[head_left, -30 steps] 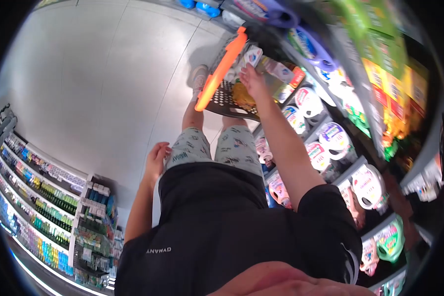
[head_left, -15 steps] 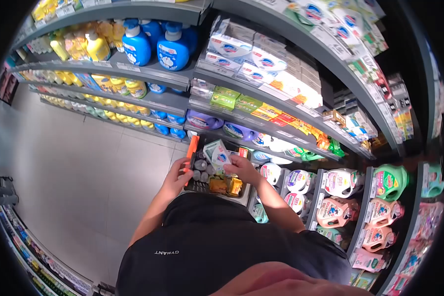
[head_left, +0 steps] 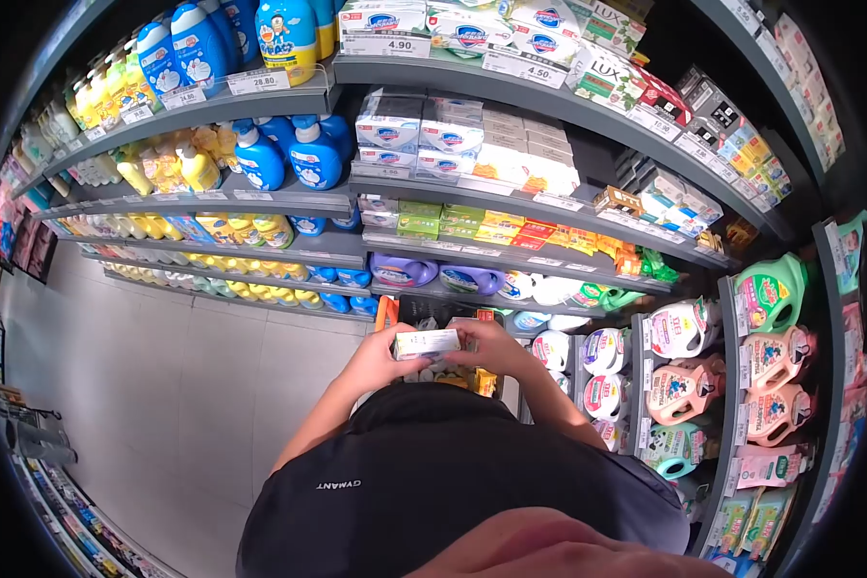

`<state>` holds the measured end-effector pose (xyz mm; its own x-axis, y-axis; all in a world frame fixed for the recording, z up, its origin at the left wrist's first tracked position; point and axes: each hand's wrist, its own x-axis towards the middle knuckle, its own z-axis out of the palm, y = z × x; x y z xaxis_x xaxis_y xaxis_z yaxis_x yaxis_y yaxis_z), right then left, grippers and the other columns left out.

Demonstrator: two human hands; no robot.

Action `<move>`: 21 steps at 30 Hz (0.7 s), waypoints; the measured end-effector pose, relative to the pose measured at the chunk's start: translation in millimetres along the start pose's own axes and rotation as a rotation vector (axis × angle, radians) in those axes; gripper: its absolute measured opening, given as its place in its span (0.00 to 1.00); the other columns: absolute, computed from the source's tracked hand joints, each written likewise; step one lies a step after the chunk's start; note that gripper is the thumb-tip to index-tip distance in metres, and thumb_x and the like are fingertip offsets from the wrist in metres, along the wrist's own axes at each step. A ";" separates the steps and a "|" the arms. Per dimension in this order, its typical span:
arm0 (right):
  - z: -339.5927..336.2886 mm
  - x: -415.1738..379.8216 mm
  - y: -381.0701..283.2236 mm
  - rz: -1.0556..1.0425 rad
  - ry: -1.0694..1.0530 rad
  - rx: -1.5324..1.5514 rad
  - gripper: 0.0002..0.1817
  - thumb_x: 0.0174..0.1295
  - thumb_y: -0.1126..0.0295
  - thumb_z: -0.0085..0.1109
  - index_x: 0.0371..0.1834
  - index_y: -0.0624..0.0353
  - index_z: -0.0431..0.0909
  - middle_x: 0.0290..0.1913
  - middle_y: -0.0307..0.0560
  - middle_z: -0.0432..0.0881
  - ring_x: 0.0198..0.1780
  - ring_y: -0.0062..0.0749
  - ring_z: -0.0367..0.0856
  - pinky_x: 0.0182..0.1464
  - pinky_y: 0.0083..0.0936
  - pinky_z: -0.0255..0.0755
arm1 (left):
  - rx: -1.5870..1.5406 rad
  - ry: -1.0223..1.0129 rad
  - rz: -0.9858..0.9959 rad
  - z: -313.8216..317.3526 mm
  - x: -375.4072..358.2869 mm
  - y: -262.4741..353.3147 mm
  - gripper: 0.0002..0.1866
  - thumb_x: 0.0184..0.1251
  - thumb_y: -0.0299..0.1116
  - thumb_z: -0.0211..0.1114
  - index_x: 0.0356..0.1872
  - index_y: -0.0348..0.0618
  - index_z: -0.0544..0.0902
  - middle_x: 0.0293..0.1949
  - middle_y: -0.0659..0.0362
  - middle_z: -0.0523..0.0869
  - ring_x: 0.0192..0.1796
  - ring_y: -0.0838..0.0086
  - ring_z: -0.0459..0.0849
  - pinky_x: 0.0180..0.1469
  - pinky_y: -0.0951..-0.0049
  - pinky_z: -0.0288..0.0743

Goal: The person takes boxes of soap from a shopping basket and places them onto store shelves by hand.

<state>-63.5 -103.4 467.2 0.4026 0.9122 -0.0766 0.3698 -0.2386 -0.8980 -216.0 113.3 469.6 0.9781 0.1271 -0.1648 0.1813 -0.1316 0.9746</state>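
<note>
Between my two hands is a small white soap box [head_left: 427, 344], its narrow side turned up toward me. My left hand [head_left: 380, 358] grips its left end, and the fingers of my right hand [head_left: 487, 346] close on its right end. Below it, a dark basket with an orange handle [head_left: 387, 312] is largely covered by my hands and the box. Yellow packets [head_left: 485, 381] show inside the basket at the lower right. Whatever else lies under the box is mostly hidden.
Soap boxes [head_left: 450, 125] fill the shelves in front, with blue pump bottles [head_left: 315, 154] to their left. Detergent jugs [head_left: 682, 390] stand on the shelves at my right. Grey floor tiles [head_left: 193, 385] stretch out on the left.
My left hand has left the orange handle and now grips the soap box too. The box has come up over the basket and turned edge-on. The view has tilted up toward the shelves.
</note>
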 end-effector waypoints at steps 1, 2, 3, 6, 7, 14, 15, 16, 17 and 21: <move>-2.8 -3.4 4.1 0.004 0.042 0.099 0.20 0.66 0.64 0.68 0.58 0.57 0.79 0.34 0.39 0.84 0.38 0.21 0.82 0.42 0.23 0.76 | -0.030 0.036 0.011 3.1 2.8 -1.3 0.21 0.57 0.35 0.81 0.49 0.40 0.83 0.42 0.59 0.89 0.44 0.80 0.85 0.49 0.73 0.80; -5.6 -6.7 8.5 0.006 0.084 0.200 0.20 0.68 0.66 0.66 0.60 0.58 0.77 0.36 0.39 0.85 0.39 0.20 0.82 0.43 0.23 0.76 | -0.059 0.071 0.022 4.9 5.2 -2.5 0.21 0.57 0.35 0.81 0.49 0.38 0.83 0.42 0.59 0.89 0.44 0.80 0.85 0.49 0.73 0.80; -9.2 -10.7 12.3 0.009 0.124 0.302 0.20 0.69 0.68 0.65 0.62 0.58 0.76 0.38 0.39 0.85 0.41 0.19 0.82 0.44 0.22 0.76 | -0.139 0.101 0.014 3.7 10.0 -2.2 0.22 0.57 0.34 0.81 0.49 0.36 0.83 0.43 0.59 0.89 0.45 0.80 0.85 0.49 0.74 0.80; -24.0 -25.9 20.4 0.012 0.196 0.397 0.19 0.72 0.70 0.60 0.64 0.60 0.73 0.42 0.39 0.84 0.42 0.20 0.82 0.48 0.22 0.77 | -0.239 0.062 0.050 -8.8 27.0 15.8 0.22 0.57 0.31 0.81 0.50 0.32 0.82 0.43 0.59 0.89 0.45 0.81 0.85 0.50 0.75 0.80; -25.2 -30.4 27.6 0.038 0.215 0.444 0.18 0.74 0.69 0.58 0.64 0.62 0.73 0.42 0.39 0.82 0.43 0.20 0.80 0.48 0.21 0.75 | -0.148 0.035 0.068 -10.6 26.6 30.8 0.22 0.57 0.29 0.80 0.50 0.33 0.82 0.42 0.60 0.89 0.45 0.81 0.85 0.50 0.76 0.80; -47.5 -53.9 32.9 -0.030 0.240 0.435 0.17 0.75 0.69 0.56 0.63 0.65 0.74 0.41 0.37 0.79 0.43 0.18 0.77 0.48 0.21 0.73 | -0.063 0.069 0.278 -27.0 64.7 137.7 0.23 0.57 0.29 0.80 0.51 0.34 0.80 0.45 0.59 0.88 0.48 0.79 0.85 0.53 0.74 0.80; -48.3 -56.1 32.6 -0.050 0.231 0.459 0.16 0.75 0.69 0.55 0.62 0.64 0.75 0.41 0.36 0.78 0.43 0.18 0.78 0.49 0.21 0.74 | -0.083 0.084 0.349 -27.9 73.9 155.0 0.24 0.57 0.29 0.81 0.52 0.35 0.79 0.46 0.60 0.87 0.48 0.80 0.84 0.52 0.74 0.79; -48.3 -59.4 32.8 -0.038 0.226 0.448 0.16 0.75 0.69 0.55 0.62 0.64 0.75 0.41 0.36 0.79 0.43 0.19 0.78 0.49 0.21 0.74 | -0.103 0.101 0.423 -29.0 83.8 172.5 0.26 0.57 0.29 0.81 0.54 0.36 0.78 0.47 0.60 0.86 0.48 0.80 0.83 0.51 0.75 0.79; -48.6 -62.1 33.4 -0.028 0.221 0.435 0.16 0.75 0.69 0.55 0.62 0.64 0.75 0.42 0.37 0.79 0.43 0.19 0.78 0.49 0.22 0.74 | -0.116 0.111 0.491 -28.5 92.9 192.2 0.27 0.56 0.30 0.81 0.54 0.38 0.78 0.47 0.61 0.85 0.49 0.80 0.82 0.50 0.76 0.78; -51.4 -75.4 21.0 0.033 0.191 0.412 0.15 0.75 0.69 0.55 0.60 0.63 0.77 0.43 0.38 0.82 0.44 0.20 0.80 0.50 0.23 0.75 | 0.200 0.194 0.661 -41.7 128.1 268.7 0.27 0.57 0.34 0.80 0.54 0.41 0.77 0.45 0.62 0.83 0.48 0.81 0.80 0.50 0.78 0.76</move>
<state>-43.0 -194.3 476.4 0.5703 0.8191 -0.0616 0.0059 -0.0791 -0.9969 -46.2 135.1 716.6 0.8576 0.1283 0.4980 -0.4091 -0.4168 0.8118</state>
